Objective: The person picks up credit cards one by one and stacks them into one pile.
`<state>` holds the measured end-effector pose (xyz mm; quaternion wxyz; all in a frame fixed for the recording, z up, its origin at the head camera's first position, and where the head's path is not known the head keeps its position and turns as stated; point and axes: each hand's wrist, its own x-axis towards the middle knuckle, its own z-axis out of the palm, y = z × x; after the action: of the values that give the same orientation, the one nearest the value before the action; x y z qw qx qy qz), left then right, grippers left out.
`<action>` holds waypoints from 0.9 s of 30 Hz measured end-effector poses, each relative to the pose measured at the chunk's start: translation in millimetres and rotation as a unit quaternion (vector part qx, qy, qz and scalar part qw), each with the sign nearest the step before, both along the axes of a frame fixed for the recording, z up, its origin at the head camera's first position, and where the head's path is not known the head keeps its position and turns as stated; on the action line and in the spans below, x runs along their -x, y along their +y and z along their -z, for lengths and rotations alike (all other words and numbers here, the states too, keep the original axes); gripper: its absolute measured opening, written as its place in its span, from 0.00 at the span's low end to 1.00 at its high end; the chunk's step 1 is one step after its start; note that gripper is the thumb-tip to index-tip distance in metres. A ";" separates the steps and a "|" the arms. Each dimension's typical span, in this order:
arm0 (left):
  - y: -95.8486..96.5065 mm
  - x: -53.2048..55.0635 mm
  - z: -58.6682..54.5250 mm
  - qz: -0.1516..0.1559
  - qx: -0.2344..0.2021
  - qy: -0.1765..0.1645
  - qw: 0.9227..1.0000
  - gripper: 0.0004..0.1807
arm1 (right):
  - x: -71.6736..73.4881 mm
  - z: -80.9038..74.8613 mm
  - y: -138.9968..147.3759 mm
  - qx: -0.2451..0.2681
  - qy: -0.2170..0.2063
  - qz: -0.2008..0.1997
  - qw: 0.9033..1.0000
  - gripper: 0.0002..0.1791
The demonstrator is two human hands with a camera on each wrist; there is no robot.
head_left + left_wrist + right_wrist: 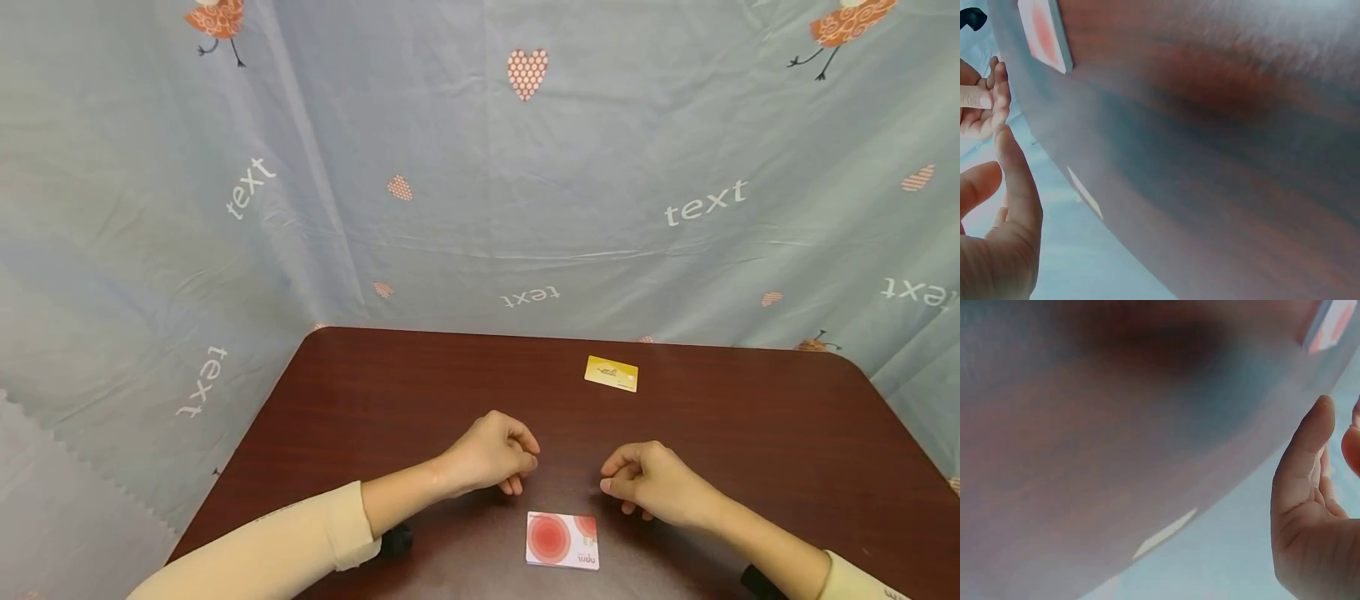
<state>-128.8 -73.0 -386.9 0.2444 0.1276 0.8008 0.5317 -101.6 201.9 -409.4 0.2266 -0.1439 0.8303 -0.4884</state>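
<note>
A white card with red circles (pixel 562 541) lies flat near the front of the table. In the left wrist view, the white card (pixel 1046 34) shows a thick edge like a stack; whether it is several cards I cannot tell. Farther back lies a yellow card (pixel 611 373). My left hand (pixel 495 454) hovers behind and left of the white card, its fingers loosely bent around nothing. On the other side, my right hand (pixel 656 485) is held behind and right of that card, also with relaxed fingers and nothing in them. Neither hand touches a card.
The dark red-brown table (pixel 420 375) has rounded far corners. A pale blue curtain (pixel 450 208) printed with hearts and lettering hangs behind it and along its left side. A black wrist strap (pixel 396 540) shows under the left sleeve.
</note>
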 end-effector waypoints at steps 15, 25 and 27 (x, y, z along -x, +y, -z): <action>2.1 21.6 -9.2 0.000 -0.004 0.057 0.998 0.10 | 16.3 -20.0 18.9 -0.004 0.005 0.060 0.998 0.18; 7.8 44.3 -15.8 -0.004 -0.030 0.087 0.996 0.14 | 30.6 -30.6 32.1 -0.009 0.010 0.105 0.994 0.21; 9.2 48.5 -16.5 -0.011 -0.037 0.091 0.995 0.14 | 33.8 -31.9 34.8 -0.005 0.011 0.109 0.994 0.21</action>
<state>-177.4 -63.8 -370.4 0.1596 0.1759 0.8010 0.5495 -135.4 236.7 -377.4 0.1637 -0.0564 0.8458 -0.5046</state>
